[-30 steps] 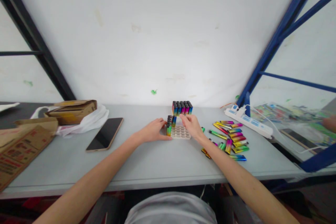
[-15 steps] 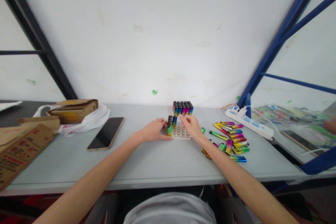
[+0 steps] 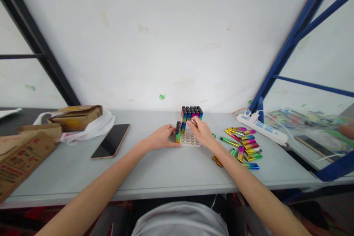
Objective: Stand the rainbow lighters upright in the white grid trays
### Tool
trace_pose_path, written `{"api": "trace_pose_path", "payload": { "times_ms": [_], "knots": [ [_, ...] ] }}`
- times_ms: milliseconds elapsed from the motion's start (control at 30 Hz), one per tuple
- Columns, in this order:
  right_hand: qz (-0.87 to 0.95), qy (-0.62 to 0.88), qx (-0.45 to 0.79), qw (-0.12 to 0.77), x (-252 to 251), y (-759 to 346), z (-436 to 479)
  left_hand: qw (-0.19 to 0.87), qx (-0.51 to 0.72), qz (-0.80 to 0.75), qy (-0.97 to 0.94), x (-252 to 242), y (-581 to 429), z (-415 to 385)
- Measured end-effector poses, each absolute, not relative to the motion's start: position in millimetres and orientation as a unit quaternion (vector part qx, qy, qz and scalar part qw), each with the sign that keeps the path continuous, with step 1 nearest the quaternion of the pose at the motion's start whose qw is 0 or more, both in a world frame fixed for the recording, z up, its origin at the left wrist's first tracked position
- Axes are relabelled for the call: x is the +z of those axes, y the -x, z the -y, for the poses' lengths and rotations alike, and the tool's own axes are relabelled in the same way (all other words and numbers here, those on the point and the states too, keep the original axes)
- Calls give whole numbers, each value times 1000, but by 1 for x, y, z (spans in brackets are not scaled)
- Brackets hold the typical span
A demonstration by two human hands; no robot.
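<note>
Head view: a pale tray with round pockets (image 3: 190, 139) sits on the grey counter (image 3: 155, 177), black-topped, multicoloured metallic lighters (image 3: 177, 135) upright along its left side. The left hand's (image 3: 162, 137) grip is wide at that edge; the right hand's (image 3: 203, 133) grip, over the tray, holds a shiny, partly hidden lighter (image 3: 194, 123). A packed block of similar lighters (image 3: 192, 114) stands behind; loose lighters (image 3: 240, 153) lie rightward, a white power strip (image 3: 267, 132) beyond.

The head camera looks forward and down over both hands (image 3: 159, 138) (image 3: 204, 133) toward the wall (image 3: 177, 44).
</note>
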State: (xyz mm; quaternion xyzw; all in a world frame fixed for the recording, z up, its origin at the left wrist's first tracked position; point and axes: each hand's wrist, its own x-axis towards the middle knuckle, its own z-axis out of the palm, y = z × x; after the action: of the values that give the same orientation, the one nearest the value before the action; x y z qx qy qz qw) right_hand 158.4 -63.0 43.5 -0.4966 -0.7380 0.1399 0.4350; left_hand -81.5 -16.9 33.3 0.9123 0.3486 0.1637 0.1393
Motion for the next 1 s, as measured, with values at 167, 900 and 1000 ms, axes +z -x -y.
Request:
{"api": "trace_pose_path", "payload": {
  "times_ms": [167,900,1000],
  "knots": [
    [792,449,72,408,45,-164,62,141,161,-349,-912,35,82,18],
    [844,462,36,270,45,-163,62,134,158,-347,-915,39,80,21],
    [847,483,14,221,43,-161,63,130,155,-344,-917,37,81,19]
  ]
}}
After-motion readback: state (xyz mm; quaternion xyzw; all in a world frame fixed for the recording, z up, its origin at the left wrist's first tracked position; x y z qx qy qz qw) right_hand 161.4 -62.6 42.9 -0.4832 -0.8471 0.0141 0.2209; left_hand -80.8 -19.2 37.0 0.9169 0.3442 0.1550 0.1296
